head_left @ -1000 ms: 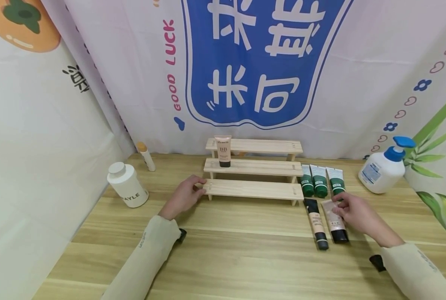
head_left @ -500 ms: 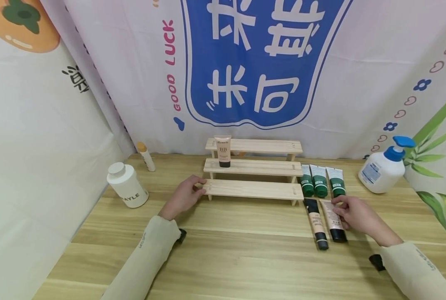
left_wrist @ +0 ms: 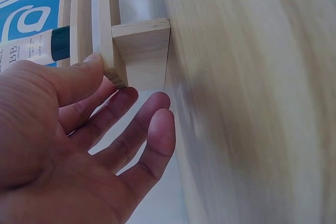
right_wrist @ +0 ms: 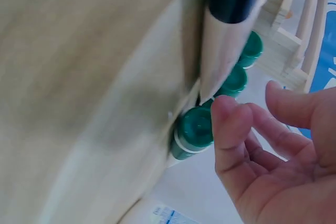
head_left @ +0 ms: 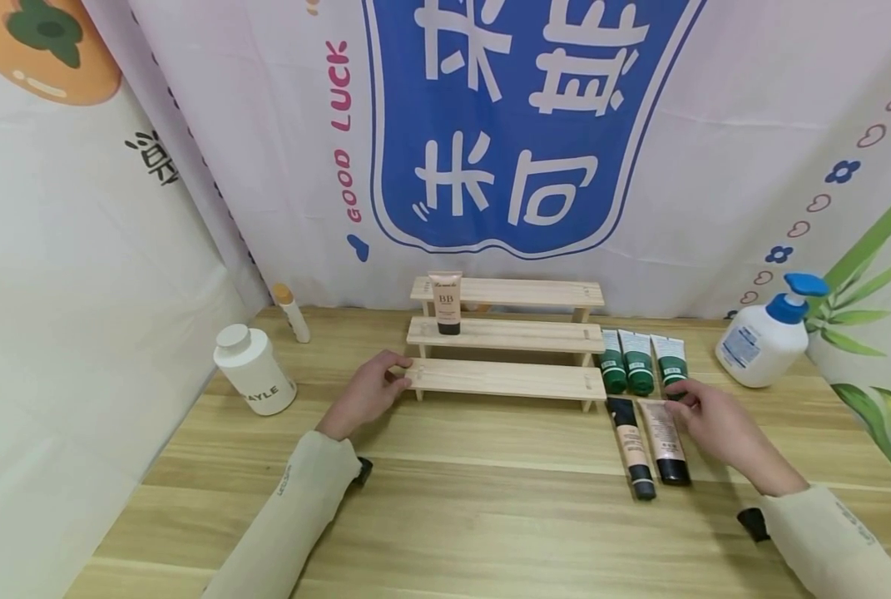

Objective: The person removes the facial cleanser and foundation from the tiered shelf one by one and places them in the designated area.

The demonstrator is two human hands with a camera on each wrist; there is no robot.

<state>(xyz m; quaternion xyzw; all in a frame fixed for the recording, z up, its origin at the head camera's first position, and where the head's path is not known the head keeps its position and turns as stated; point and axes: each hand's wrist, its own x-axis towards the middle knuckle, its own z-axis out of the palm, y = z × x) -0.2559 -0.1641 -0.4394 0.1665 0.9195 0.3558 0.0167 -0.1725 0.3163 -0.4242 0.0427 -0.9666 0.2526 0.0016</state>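
My left hand [head_left: 370,389] grips the left end of the lowest tier of a three-tier wooden display stand [head_left: 505,378]; the left wrist view shows the thumb on the board's edge [left_wrist: 106,43] and fingertips beneath. A BB cream tube [head_left: 447,304] stands upright at the left of the middle tier. My right hand [head_left: 722,428] is beside a pinkish cosmetic tube [head_left: 664,437] lying flat, near its upper end. Its fingertips are close to the rightmost green-capped tube [right_wrist: 195,129], and a gap shows between thumb and fingers. A slim beige tube with black ends [head_left: 632,445] lies alongside.
Two more green-and-white tubes [head_left: 637,366] lie against the stand's right side. A white pump bottle [head_left: 763,341] with a blue top stands at the back right. At the left are a white jar [head_left: 256,374] and an orange-capped stick [head_left: 291,312]. Printed cloth [head_left: 280,166] hangs behind.
The pinkish tube has shifted slightly left and shows a different side. My right hand has let go of it and moved slightly away toward the green tubes. The left hand stays put.
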